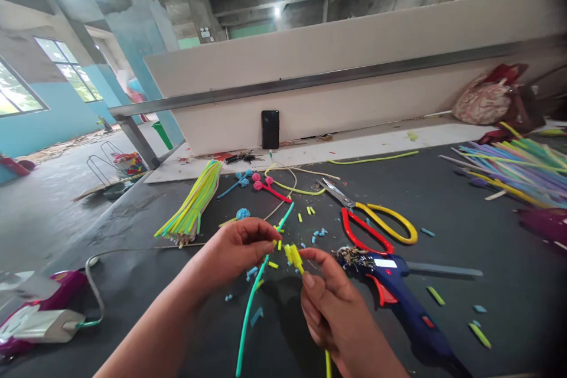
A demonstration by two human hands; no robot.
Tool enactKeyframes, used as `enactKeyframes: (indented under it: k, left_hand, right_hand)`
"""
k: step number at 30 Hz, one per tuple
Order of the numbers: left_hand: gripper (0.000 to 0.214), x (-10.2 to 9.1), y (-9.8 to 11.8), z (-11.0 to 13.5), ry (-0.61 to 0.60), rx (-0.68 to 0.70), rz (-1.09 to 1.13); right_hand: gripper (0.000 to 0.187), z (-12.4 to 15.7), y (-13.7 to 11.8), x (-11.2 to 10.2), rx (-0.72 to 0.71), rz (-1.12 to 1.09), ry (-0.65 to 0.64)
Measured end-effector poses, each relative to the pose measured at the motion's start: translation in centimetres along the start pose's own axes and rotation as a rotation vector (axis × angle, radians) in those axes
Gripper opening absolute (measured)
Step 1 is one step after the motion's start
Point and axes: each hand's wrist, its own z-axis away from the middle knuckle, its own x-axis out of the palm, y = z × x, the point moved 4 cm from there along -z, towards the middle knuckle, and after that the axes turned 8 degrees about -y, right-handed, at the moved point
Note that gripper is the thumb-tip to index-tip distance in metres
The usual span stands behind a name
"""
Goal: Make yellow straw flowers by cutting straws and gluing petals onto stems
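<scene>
My right hand (pixel 330 301) pinches a yellow pipe cleaner with a cluster of short yellow pieces (pixel 293 256) at its tip; its stem (pixel 328 361) comes out below the palm. Just left of the cluster, my left hand (pixel 241 248) is closed at the fingertips on what looks like a small yellow pipe-cleaner piece (pixel 274 243). Beneath the left fingertips a long green pipe cleaner (pixel 248 313) lies on the black tabletop (pixel 212 331). Short yellow bits (pixel 300 218) and blue bits (pixel 257 316) are scattered around both hands.
Right of my hands lie a blue glue gun (pixel 405 295) and scissors (pixel 354 204) with red and yellow handles. A yellow-green pipe-cleaner bundle (pixel 192 198) lies left, a multicoloured pile (pixel 518 165) far right. A phone (pixel 270 129) leans on the back panel. A cable (pixel 100 289) crosses left.
</scene>
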Motion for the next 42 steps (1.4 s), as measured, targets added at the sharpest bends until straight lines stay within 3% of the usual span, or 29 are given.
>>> enactKeyframes:
  k: [5, 15, 27, 42]
  left_hand:
    - [0.015, 1.3, 0.3, 0.2, 0.039, -0.032, 0.081]
    - [0.009, 1.1, 0.5, -0.1, 0.085, 0.103, -0.27]
    - [0.005, 1.0, -0.1, -0.5, 0.143, 0.097, -0.388]
    - [0.006, 1.5, 0.5, -0.3, 0.219, 0.263, -0.616]
  right_hand:
    - [0.034, -0.1, 0.0, 0.0, 0.0, 0.007, 0.007]
    - [0.03, -0.1, 0.5, -0.1, 0.005, 0.013, -0.015]
    - [0.031, -0.4, 0.9, -0.4, 0.046, 0.025, 0.002]
    - [0.027, -0.5, 0.7, -0.4, 0.059, 0.014, 0.028]
